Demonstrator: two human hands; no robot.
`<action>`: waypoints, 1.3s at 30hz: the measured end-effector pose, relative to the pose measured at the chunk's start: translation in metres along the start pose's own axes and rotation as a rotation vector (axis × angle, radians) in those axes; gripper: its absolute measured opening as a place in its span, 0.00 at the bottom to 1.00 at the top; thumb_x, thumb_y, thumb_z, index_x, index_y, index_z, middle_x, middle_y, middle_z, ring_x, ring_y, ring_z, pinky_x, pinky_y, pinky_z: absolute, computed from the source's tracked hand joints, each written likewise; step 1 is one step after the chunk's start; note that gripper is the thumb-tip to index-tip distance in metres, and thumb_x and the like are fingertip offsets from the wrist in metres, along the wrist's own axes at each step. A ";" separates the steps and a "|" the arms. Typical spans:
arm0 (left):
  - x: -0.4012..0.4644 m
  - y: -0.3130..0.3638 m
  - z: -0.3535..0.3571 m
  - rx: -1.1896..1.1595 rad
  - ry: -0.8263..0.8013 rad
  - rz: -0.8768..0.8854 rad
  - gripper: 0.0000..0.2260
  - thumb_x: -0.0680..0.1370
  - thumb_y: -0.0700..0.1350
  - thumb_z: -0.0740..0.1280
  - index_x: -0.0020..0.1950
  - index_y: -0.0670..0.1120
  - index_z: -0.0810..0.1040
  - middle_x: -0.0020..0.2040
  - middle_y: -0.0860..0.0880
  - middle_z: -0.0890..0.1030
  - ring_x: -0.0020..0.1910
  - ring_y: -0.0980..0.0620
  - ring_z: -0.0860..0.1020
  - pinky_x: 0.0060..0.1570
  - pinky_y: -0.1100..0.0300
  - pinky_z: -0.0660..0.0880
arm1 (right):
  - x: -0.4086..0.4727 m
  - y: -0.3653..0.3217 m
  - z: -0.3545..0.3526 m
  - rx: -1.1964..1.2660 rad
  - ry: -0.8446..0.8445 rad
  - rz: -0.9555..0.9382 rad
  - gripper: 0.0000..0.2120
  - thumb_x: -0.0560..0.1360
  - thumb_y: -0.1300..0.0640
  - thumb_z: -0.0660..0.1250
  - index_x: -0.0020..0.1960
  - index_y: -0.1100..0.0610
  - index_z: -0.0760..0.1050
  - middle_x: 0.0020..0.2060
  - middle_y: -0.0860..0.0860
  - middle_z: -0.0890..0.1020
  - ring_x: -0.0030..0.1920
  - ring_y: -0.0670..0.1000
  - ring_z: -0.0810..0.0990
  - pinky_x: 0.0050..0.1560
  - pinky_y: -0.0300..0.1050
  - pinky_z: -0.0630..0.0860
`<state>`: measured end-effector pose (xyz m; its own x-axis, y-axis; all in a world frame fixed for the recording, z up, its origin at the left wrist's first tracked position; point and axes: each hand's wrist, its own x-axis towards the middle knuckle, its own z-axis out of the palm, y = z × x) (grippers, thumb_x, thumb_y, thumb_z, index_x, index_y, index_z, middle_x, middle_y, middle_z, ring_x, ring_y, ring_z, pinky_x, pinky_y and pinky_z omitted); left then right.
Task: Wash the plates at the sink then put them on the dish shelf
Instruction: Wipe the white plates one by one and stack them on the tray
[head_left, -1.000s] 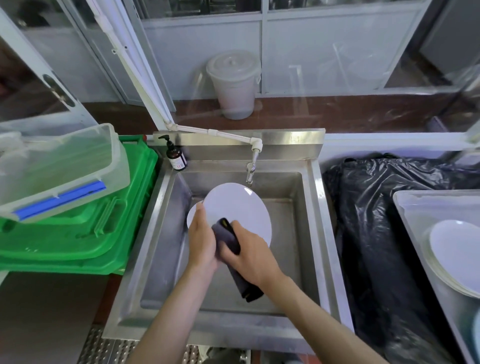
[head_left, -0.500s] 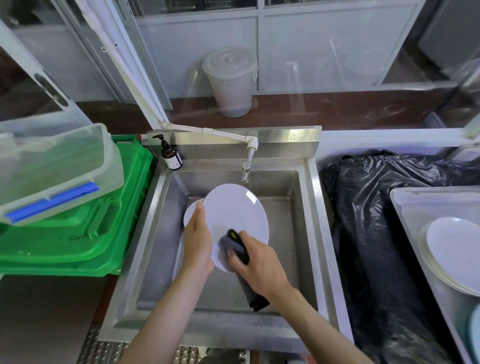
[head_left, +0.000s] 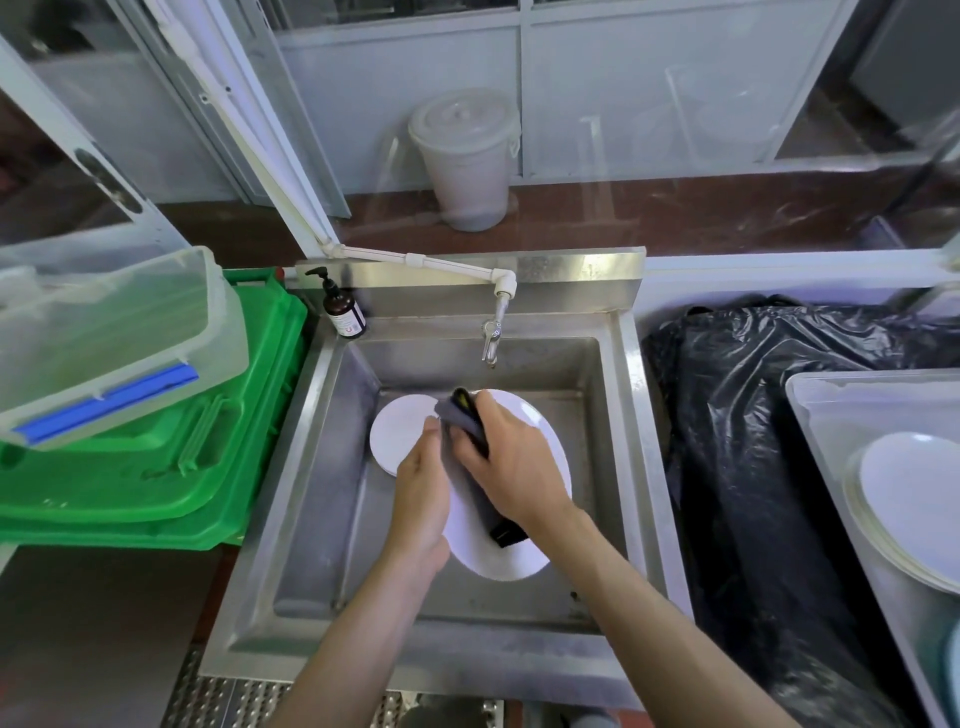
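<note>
A white oval plate (head_left: 506, 556) is held tilted over the steel sink (head_left: 317, 499). My left hand (head_left: 422, 499) grips its left rim. My right hand (head_left: 506, 462) presses a dark grey cloth (head_left: 470, 431) with a black and yellow edge against the plate's upper part. A second, smaller white plate (head_left: 397, 431) lies in the basin behind and to the left, partly hidden by my hands. More white plates (head_left: 914, 499) are stacked in a clear tray at the right edge.
A tap (head_left: 491, 338) hangs over the sink's back. A brown soap pump bottle (head_left: 343, 312) stands at the back left corner. Green crates (head_left: 156, 457) with a clear lidded box (head_left: 104, 338) sit left. A black bin bag (head_left: 769, 441) lies right.
My right hand has slid the cloth from the plate's lower edge up to its top. The plate has dropped lower and nearer, uncovering more of the smaller plate behind.
</note>
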<state>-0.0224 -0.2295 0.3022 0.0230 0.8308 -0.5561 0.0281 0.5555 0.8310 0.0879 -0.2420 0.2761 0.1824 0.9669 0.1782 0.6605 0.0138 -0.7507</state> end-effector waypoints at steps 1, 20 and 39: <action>0.000 0.000 -0.001 0.013 0.005 0.005 0.20 0.81 0.65 0.61 0.62 0.56 0.83 0.58 0.53 0.86 0.61 0.49 0.82 0.68 0.45 0.75 | -0.001 0.005 -0.002 0.008 0.008 0.009 0.11 0.80 0.45 0.59 0.46 0.52 0.62 0.35 0.45 0.73 0.35 0.52 0.72 0.35 0.50 0.70; -0.007 0.011 0.006 0.012 0.069 0.114 0.15 0.84 0.60 0.60 0.47 0.55 0.80 0.49 0.57 0.82 0.52 0.55 0.78 0.59 0.54 0.74 | -0.001 0.038 -0.017 -0.022 0.124 0.291 0.11 0.82 0.47 0.62 0.49 0.50 0.63 0.39 0.47 0.79 0.40 0.58 0.80 0.41 0.55 0.77; -0.011 0.013 0.004 -0.097 0.092 0.028 0.16 0.84 0.61 0.60 0.63 0.54 0.78 0.63 0.53 0.81 0.61 0.50 0.79 0.59 0.51 0.75 | -0.015 0.016 -0.009 0.001 0.007 0.317 0.11 0.84 0.47 0.59 0.49 0.52 0.62 0.42 0.51 0.80 0.43 0.63 0.79 0.41 0.54 0.72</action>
<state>-0.0182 -0.2318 0.3197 -0.0697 0.8434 -0.5327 -0.0681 0.5287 0.8461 0.1029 -0.2585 0.2672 0.3836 0.9215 -0.0607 0.5690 -0.2876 -0.7704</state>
